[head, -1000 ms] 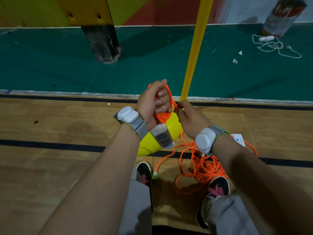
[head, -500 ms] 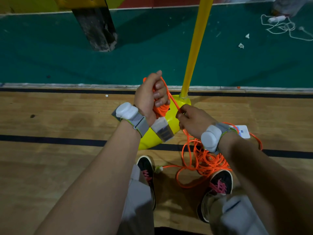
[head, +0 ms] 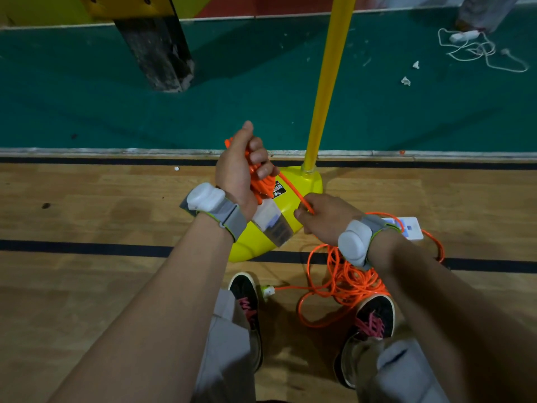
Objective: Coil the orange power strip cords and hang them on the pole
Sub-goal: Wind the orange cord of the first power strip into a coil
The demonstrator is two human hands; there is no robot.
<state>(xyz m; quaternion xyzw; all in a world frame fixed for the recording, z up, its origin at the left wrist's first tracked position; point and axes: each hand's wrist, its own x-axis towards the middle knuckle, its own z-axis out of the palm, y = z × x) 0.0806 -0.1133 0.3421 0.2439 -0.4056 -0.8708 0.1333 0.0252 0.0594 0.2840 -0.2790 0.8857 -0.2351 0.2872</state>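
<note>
Orange cord (head: 345,283) lies mostly loose, tangled on the wood floor just on my side of the yellow pole base (head: 302,196), beside my right shoe. My right hand (head: 325,221) pinches one strand in front of that base, drawn taut up to my left hand (head: 241,170), whose fingers close round the gathered loops. Coiling is under way, I judge; next calls for another loop. White strip (head: 406,228) rests right of the base.

Right hand (head: 325,219) now sits lower and further from the pole (head: 328,82) than a second ago, drawing a taut length of orange cord (head: 293,190) from the left hand (head: 241,170), which has turned thumb-up.
</note>
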